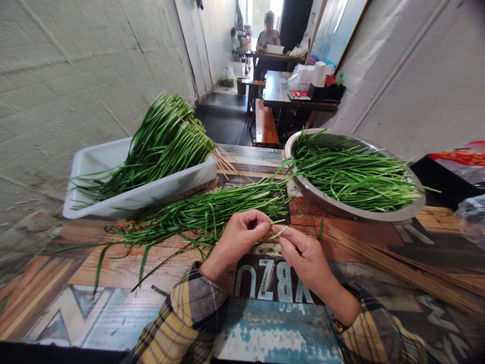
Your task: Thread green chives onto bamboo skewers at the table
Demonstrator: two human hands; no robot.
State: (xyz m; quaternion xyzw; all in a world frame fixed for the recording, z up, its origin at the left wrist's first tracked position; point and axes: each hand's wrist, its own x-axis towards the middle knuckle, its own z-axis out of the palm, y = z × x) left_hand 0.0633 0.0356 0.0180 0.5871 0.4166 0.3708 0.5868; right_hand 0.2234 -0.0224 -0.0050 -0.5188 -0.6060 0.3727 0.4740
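My left hand [240,237] is closed in a pinch on green garlic chives, whose cut ends [279,221] poke out past the fingertips. My right hand [305,253] meets it at the fingertips, pinching a short pale-green chive end [279,233]. A thin bamboo skewer [320,313] slants down from beneath the right hand toward the table's near edge; its tip is hidden. Just beyond my hands lies a loose pile of garlic chives [204,207], leaves toward the left. Several bamboo skewers [394,268] rest on the table to the right of my right hand.
Skewered chives [162,146] stand bunched in a white plastic tray [91,156] at the left. At the right, a steel basin [333,207] holds loose chives. The patterned table [182,323] lies between two walls. Farther off are another table [280,91], a bench [265,121] and a seated person [268,38].
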